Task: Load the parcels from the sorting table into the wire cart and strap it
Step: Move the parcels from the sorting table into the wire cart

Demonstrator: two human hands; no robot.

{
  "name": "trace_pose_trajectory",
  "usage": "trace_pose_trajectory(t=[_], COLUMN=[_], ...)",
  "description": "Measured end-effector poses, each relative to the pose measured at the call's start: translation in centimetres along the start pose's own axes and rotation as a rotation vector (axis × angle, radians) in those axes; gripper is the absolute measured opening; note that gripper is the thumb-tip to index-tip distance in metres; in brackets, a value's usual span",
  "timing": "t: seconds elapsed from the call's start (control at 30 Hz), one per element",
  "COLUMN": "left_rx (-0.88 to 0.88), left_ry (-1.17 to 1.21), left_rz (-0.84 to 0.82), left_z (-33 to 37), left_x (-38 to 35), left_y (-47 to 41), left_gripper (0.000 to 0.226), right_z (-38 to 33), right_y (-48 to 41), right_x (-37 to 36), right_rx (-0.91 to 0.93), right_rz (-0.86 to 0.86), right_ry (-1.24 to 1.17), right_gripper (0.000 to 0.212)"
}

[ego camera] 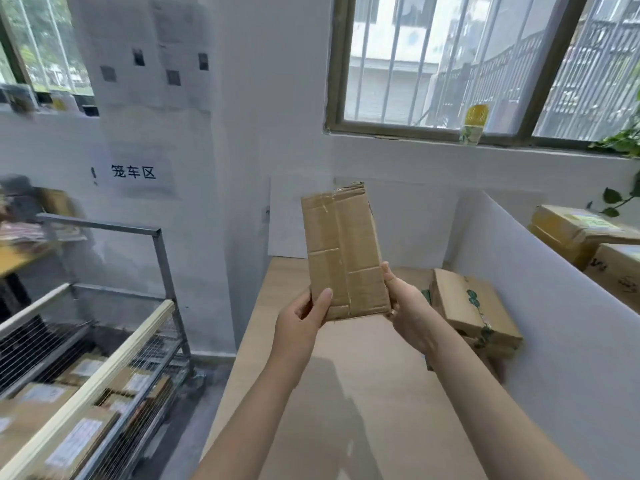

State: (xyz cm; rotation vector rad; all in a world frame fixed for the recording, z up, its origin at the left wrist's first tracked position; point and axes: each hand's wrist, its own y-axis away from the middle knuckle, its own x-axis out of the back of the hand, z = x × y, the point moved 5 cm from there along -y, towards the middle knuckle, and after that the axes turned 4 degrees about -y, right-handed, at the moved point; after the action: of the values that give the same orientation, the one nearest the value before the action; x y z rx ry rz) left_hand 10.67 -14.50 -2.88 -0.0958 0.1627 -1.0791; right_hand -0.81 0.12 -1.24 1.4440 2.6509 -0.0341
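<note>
There is one view only, from a wide-angle camera worn on the person's head. It looks forward and slightly down along both forearms, close over the tabletop. It faces a white wall and a barred window. The wire cart sits low at the left edge, the white partition at the right. Straight lines bow towards the edges.

Pale wooden sorting table, taped cardboard parcels stacked at its right edge.
</note>
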Motion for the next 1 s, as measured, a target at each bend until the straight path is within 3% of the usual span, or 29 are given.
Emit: trace_pose_trajectory(t=[0.17,0.3,0.37,0.43,0.57,0.8,1.0], left_rx=[-0.003,-0.107,-0.142,-0.148,-0.094,-0.008,-0.032], left_ry=[-0.001,0.021,0.017,-0.034,-0.091,-0.044,0.035], left_rz=[0.025,0.122,0.179,0.23,0.215,0.046,0.049], left_z=[-1.4,-0.6,-0.3,-0.4,-0.5,0.4,0.3], left_x=[2.0,1.7,1.5,1.6,1.4,0.0,0.5], left_y=[2.7,3.4,3.7,3.7,2.5,0.1,0.9], left_gripper=[0.017,0.028,0.043,0.049,0.04,0.084,0.066], right_z=[1.7,1.8,1.5,1.2,0.4,-0.3,0.0], right_y=[1.6,2.1,2.4,2.5,2.4,3.3,3.3], right_x=[-0.4,0.4,0.8,1.4,2.3,2.7,2.4], right_rx=[0.023,0.048,0.061,0.077,0.128,0.232,0.217], right_rz=[0.018,0.097,0.127,0.131,0.173,0.233,0.23], right_ry=[-0.006,-0.048,-0.036,-0.001,0.037,-0.057,-0.119], right_gripper=[0.054,0.086,0.091,0.084,0.075,0.052,0.02])
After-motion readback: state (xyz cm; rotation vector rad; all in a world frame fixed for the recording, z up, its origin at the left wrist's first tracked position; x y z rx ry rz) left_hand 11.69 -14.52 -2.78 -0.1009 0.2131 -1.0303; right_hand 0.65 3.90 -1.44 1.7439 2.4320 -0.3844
